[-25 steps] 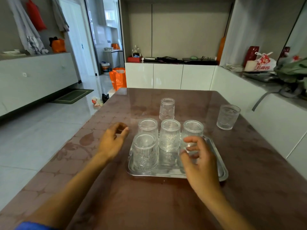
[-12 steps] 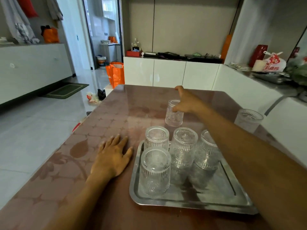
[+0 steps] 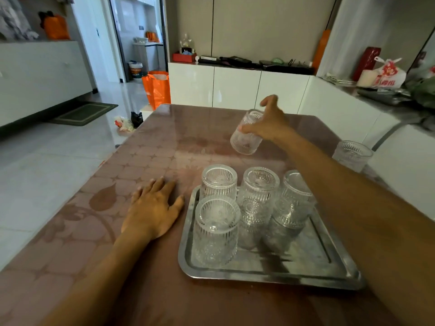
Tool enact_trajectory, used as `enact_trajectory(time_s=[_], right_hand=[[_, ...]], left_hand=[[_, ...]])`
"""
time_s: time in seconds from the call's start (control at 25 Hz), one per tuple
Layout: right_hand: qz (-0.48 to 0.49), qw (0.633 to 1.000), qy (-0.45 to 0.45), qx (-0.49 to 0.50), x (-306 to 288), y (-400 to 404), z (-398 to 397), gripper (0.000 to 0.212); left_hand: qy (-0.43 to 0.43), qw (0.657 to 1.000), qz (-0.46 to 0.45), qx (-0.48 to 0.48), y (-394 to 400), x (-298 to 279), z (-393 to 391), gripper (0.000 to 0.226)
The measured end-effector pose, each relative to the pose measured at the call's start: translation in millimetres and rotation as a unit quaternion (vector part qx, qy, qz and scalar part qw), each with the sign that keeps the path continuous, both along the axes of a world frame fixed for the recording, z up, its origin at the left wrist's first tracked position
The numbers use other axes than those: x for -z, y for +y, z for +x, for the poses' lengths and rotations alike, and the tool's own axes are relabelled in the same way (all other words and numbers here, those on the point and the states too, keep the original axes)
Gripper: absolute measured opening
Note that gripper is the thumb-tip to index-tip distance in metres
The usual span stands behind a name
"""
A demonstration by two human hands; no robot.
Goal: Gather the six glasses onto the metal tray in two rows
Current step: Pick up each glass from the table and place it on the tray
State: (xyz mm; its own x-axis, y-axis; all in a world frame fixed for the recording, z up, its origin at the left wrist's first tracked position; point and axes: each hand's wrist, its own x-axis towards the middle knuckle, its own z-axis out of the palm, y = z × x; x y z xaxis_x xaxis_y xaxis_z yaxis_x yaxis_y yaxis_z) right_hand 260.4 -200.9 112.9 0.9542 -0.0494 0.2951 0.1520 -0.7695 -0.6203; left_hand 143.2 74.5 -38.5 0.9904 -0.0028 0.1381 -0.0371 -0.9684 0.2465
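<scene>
The metal tray (image 3: 270, 274) lies on the tabletop (image 3: 179, 142), near its front edge and right of centre. Four glasses stand upside down on the tray: three in a row along its far side, namely the back-left glass (image 3: 219, 181), the back-middle glass (image 3: 259, 189) and the back-right glass (image 3: 294, 198), and the front-left glass (image 3: 215, 231) just before the back-left one. The left hand (image 3: 153, 210) lies flat on the tabletop just left of the tray. Behind the tray, the right hand (image 3: 270, 123) grips the tilted glass (image 3: 246, 135) above the tabletop. The sixth glass (image 3: 352, 155) stands upright well to the right, near the tabletop's right edge.
</scene>
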Motion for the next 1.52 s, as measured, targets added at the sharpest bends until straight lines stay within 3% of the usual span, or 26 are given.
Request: enact_trajectory(time_s=[0.16, 0.24, 0.32, 0.4, 0.52, 0.64, 0.92, 1.24, 1.36, 1.52], right_hand=[[0.129, 0.976, -0.175, 0.024, -32.5, -20.7, -96.1, 0.07], [0.196, 0.958, -0.209, 0.004, -31.5, -28.2, -154.2, 0.067], [0.193, 0.956, -0.222, -0.021, -21.0, -32.9, -207.0, 0.061], [0.118, 0.971, -0.204, -0.038, -5.3, -32.5, -239.7, 0.055], [0.014, 0.987, -0.154, -0.033, 18.3, -23.9, -253.1, 0.055], [-0.064, 0.988, -0.135, -0.032, 33.8, -13.4, -248.9, 0.056], [-0.113, 0.985, -0.125, -0.038, 56.2, -11.0, -240.0, 0.057], [-0.157, 0.979, -0.103, -0.073, 71.2, -5.3, -238.9, 0.06], [-0.066, 0.986, -0.122, -0.088, 66.8, -20.0, -244.3, 0.061], [0.125, 0.973, -0.191, 0.036, 54.2, -72.7, -229.5, 0.049]], left_hand=[[-0.019, 0.998, -0.057, 0.004, -7.4, -18.0, -11.6, 0.054], [-0.048, 0.984, -0.171, 0.005, -11.1, -30.1, -24.8, 0.036], [-0.095, 0.951, -0.292, -0.023, -14.1, -42.5, -42.5, 0.032], [-0.176, 0.924, -0.341, -0.005, -19.1, -58.8, -62.0, 0.026], [-0.258, 0.909, -0.301, 0.127, -38.7, -87.5, -92.2, 0.02], [-0.252, 0.916, -0.222, 0.218, -60.7, -97.9, -114.1, 0.019], [-0.242, 0.924, -0.191, 0.227, -73.0, -88.7, -117.1, 0.017], [-0.201, 0.932, -0.214, 0.215, -72.6, -87.9, -116.3, 0.027], [-0.157, 0.92, -0.297, 0.204, -68.9, -93.3, -112.0, 0.031], [-0.165, 0.906, -0.378, 0.092, -51.6, -82.8, -88.9, 0.026]])
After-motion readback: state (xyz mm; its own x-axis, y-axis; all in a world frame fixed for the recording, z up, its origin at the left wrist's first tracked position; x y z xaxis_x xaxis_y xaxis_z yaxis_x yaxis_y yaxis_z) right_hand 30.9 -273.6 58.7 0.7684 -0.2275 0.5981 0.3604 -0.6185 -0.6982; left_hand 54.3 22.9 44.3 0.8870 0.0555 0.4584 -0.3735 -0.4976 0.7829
